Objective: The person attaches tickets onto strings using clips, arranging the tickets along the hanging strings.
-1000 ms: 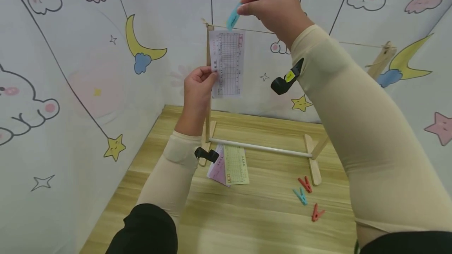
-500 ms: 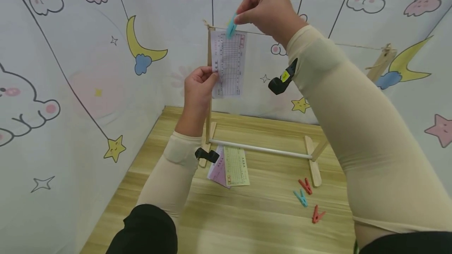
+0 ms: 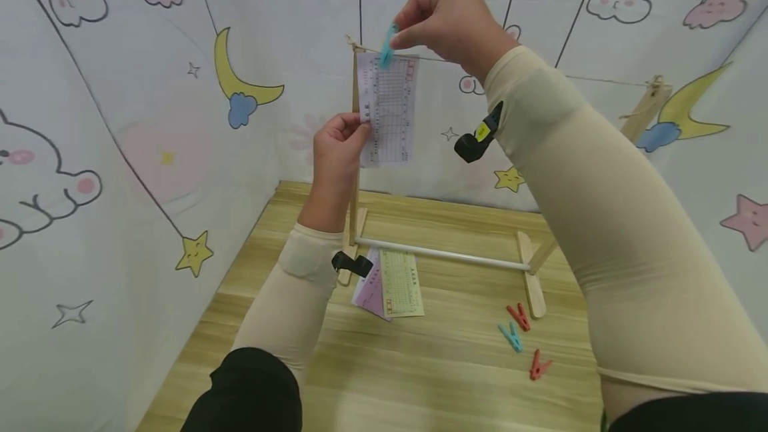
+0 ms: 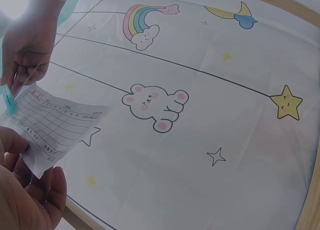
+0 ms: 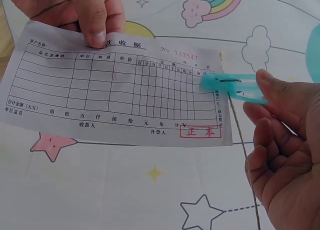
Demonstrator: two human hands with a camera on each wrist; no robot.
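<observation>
A white receipt sheet (image 3: 390, 112) with a printed grid hangs upright at the left end of a string (image 3: 432, 58). My left hand (image 3: 337, 152) pinches its left edge between thumb and fingers. Above it, my right hand (image 3: 450, 22) pinches a light blue clothespin (image 3: 387, 52) by its handle end. In the right wrist view the clothespin (image 5: 235, 85) lies over the short top edge of the receipt (image 5: 115, 90), with the string (image 5: 240, 130) running right beside that edge. The left wrist view shows the receipt (image 4: 55, 125) between both hands.
The string spans two wooden posts (image 3: 648, 109) joined low down by a white rod (image 3: 444, 253). On the wooden table (image 3: 444, 372) lie a yellow slip (image 3: 402, 283), a pink slip (image 3: 373, 293), two red clothespins (image 3: 519, 317) and a blue one (image 3: 511, 337). A cartoon-printed backdrop stands behind.
My right hand has come down and slightly left, bringing the blue clothespin from above the string onto the receipt's top edge. The left hand keeps its grip, almost unmoved.
</observation>
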